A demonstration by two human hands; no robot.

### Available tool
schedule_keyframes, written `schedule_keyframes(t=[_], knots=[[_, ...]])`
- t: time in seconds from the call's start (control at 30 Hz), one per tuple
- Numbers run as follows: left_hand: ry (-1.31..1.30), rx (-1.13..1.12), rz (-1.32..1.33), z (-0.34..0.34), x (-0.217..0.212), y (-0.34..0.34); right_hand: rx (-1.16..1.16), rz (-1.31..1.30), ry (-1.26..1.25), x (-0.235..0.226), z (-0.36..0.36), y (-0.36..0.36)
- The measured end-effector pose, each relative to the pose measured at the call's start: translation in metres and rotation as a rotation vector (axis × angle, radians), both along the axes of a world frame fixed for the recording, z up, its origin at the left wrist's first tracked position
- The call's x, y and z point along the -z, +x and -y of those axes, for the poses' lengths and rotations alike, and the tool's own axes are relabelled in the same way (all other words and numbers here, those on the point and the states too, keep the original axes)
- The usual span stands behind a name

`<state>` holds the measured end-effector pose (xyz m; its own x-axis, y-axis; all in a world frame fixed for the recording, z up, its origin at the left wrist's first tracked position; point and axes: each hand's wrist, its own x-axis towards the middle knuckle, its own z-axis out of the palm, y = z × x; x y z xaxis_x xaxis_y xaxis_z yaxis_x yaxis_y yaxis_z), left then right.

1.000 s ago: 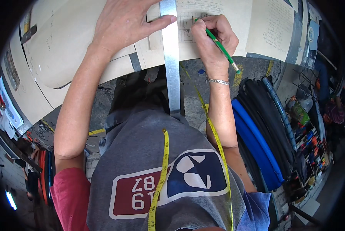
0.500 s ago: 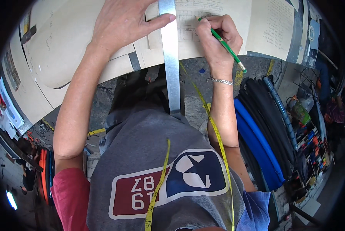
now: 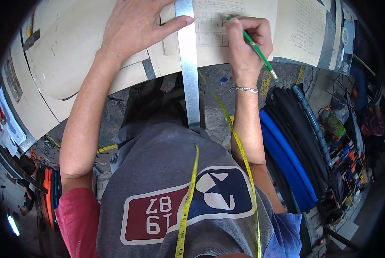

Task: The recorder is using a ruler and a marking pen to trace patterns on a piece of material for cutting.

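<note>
Head view, looking down: a green pencil [image 3: 260, 56] slants over a marked paper sheet [image 3: 212, 31] on the pale work surface [image 3: 60, 109], pinched between thumb and fingers of the right hand [image 3: 250, 45], its tip near a drawn grid. Left of the grid, a metal ruler [image 3: 188, 73] overhangs the near edge toward a grey shirt [image 3: 158, 159]; the left hand [image 3: 134, 29] is spread, thumb across the ruler, other fingertips out of view. Farther out, a yellow tape measure [image 3: 187, 202] hangs over the shirt, with blue and black rolls [image 3: 282, 157] at right.

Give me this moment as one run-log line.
left hand: spread, thumb on metal ruler | right hand: holding green pencil over marked sheet | tape measure: hanging over grey shirt
</note>
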<state>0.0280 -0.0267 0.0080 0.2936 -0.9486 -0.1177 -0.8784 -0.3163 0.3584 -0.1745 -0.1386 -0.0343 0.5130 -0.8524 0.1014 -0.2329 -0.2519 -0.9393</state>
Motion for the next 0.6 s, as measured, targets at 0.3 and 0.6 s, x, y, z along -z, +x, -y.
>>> schedule_keyframes(t=[0.3,0.6], knots=[[-0.029,0.022,-0.016,-0.004,0.002,0.002,0.117,0.2,0.158,-0.012,0.004,-0.002],[-0.02,0.01,-0.034,-0.003,0.002,0.002,-0.099,-0.061,-0.066,-0.005,0.005,-0.001]])
